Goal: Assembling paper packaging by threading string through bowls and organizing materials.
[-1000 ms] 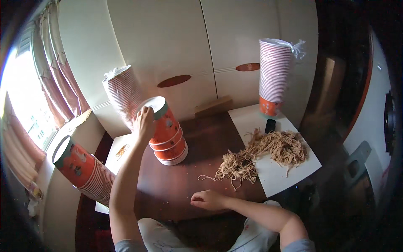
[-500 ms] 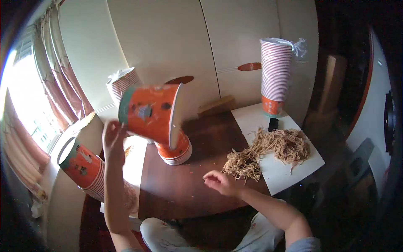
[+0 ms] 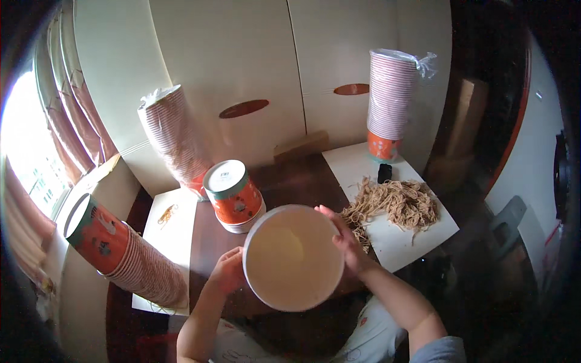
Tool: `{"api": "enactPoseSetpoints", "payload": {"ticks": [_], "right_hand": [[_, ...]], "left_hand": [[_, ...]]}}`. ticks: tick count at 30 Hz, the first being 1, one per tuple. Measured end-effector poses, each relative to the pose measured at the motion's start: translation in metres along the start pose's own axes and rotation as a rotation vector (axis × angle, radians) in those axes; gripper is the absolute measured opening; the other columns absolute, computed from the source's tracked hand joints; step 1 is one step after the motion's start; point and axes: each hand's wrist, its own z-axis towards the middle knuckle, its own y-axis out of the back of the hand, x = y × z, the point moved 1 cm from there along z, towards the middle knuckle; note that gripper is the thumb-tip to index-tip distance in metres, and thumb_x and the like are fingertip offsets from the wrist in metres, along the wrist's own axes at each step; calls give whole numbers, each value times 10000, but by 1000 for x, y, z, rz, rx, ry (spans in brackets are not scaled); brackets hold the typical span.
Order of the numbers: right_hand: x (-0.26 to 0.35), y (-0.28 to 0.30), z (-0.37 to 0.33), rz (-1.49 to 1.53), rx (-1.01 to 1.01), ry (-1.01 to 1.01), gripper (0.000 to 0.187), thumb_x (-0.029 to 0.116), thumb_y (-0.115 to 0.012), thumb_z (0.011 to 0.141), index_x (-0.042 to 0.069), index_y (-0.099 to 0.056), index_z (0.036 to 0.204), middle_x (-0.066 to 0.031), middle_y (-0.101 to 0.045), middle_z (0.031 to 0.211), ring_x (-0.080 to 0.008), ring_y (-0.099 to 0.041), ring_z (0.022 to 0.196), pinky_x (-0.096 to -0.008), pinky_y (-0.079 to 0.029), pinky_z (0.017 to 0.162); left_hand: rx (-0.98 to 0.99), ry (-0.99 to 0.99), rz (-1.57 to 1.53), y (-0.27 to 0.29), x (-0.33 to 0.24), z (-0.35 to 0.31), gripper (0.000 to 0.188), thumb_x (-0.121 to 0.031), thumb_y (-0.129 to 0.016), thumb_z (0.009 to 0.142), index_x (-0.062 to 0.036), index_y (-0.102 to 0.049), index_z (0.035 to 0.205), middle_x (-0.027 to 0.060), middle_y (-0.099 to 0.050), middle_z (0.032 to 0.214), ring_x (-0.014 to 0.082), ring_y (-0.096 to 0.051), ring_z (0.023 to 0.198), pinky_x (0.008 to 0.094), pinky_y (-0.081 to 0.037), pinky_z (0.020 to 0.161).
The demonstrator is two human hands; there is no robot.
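Observation:
A large paper bucket [image 3: 293,257] is held over the near edge of the dark table, its wide mouth turned up toward me and its pale inside showing. My left hand [image 3: 229,270] grips its left side, while my right hand [image 3: 340,233] has hold of the right side near the rim. Some fingers are hidden behind the bucket. Just beyond it stands a short stack of orange buckets [image 3: 236,199], upside down with a green-edged base on top. A tangled heap of tan strings [image 3: 404,207] lies to the right, partly on a white board [image 3: 433,233].
Tall nested bucket stacks stand around: a bagged one [image 3: 393,97] back right, another [image 3: 172,136] back left, and a leaning one [image 3: 142,266] at left. A small black object [image 3: 384,173] sits by the strings. White cabinet doors [image 3: 230,54] close off the back.
The bucket, earlier raised on its side at the left by my left hand, has come down toward me with its mouth facing up. My right hand has moved from the table onto it.

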Motion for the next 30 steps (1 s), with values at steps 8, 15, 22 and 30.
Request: {"api": "enactPoseSetpoints", "payload": {"ticks": [8, 15, 22, 30], "right_hand": [[-4, 1, 0, 327, 104, -403, 488, 77, -377, 779, -22, -329, 1254, -127, -471, 1178, -180, -460, 1075, -298, -340, 925], [-8, -28, -13, 179, 27, -467, 439, 5, -352, 798, -43, -350, 1235, -132, -470, 1178, -157, -463, 1062, -277, -350, 912], [-19, -38, -16, 235, 15, -500, 429, 3, -344, 806, -45, -352, 1233, -123, -463, 1187, -149, -454, 1072, -277, -344, 920], [-9, -42, -14, 205, 80, -455, 456, 97, -354, 821, -44, -310, 1253, -131, -431, 1217, -173, -417, 1114, -295, -320, 942]], "left_hand": [[-185, 215, 250, -12, 15, 1, 259, -190, -478, 859, 1, -520, 1029, 97, -583, 941, 184, -566, 844, 314, -470, 725], [-60, -90, 364, -8, 2, 5, 405, -313, -352, 912, 19, -454, 1121, 119, -530, 1090, 196, -514, 997, 331, -403, 863], [137, -88, 674, -29, -7, -14, 331, -170, -556, 815, 30, -481, 1068, 56, -555, 955, 110, -526, 878, 254, -426, 774], [-60, -204, 904, -9, 6, -11, 165, -140, -562, 797, 20, -551, 834, 4, -530, 671, 63, -466, 608, 225, -393, 532]]}}
